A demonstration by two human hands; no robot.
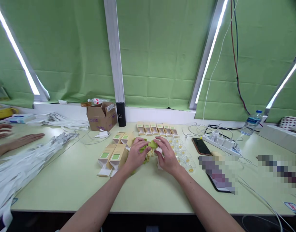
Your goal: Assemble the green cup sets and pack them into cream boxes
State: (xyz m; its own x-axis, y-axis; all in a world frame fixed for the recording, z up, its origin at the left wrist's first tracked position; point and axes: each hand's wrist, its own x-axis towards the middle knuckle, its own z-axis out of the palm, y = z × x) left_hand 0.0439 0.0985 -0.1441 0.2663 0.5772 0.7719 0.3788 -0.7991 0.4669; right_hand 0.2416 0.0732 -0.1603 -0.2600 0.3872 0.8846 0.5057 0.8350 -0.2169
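Note:
Between my hands, above the table, is a small yellow-green rounded piece (152, 144) whose exact kind I cannot make out. My left hand (136, 153) pinches it from one side, and the fingers of my right hand (167, 156) close on it from the other. More green and yellow pieces (148, 158) lie below, partly hidden by my hands. Open cream cartons with green label squares (116, 157) stand left of my left hand. A row of similar small cartons (157, 129) stands behind. Clear plastic cups with yellow bits (183, 154) sit beside my right hand.
Two phones (201, 146) (222, 184), a power strip (222, 143) and loose cables lie right. A water bottle (251, 123) stands behind them. A cardboard box (101, 116) and black tumbler (121, 114) stand back left. White straps (29, 174) spread leftward, near another person's hands (25, 140).

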